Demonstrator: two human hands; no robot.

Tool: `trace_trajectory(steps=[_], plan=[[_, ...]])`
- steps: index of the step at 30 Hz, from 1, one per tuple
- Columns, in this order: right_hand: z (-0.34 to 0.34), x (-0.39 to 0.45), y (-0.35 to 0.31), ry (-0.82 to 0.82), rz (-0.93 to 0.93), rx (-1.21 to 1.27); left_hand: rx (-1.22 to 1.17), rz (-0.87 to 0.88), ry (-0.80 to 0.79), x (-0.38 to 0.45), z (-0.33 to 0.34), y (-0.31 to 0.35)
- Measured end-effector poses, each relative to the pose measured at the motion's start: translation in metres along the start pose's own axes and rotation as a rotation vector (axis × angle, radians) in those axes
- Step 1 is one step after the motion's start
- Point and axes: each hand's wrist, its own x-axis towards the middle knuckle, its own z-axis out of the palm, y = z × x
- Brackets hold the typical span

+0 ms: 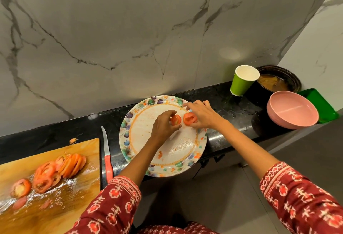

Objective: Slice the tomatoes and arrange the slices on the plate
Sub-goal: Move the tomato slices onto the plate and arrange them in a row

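Hands [164,125] [201,114] pinch slices [176,120] near plate [167,161] rim.

Cutting board [55,187] with slices [55,170] left; knife [107,156] between board and plate [148,141]; bowl [292,112] right.

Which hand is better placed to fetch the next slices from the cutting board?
Left. The left hand is nearer the cutting board, which lies on its side; the right hand would have to cross the plate.

Dim warm indoor light, glare spot on the wall [229,53] ahead of me, fisheye bending at edges, cutting board [55,187] blurred.
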Motion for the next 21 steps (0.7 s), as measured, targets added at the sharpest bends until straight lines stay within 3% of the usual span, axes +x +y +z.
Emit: trace_trajectory(steps=[4, 9, 21], plan=[[-0.006, -0.016, 0.014, 0.108, 0.138, 0.26, 0.036, 0.028, -0.053, 0.005, 0.004, 0.013], [0.005, -0.038, 0.036, 0.102, 0.264, 0.382, 0.109, 0.008, -0.097, 0.015, 0.015, 0.029], [0.01, -0.033, 0.033, 0.13, 0.186, 0.524, 0.242, -0.01, -0.168, 0.022, 0.027, 0.037]])
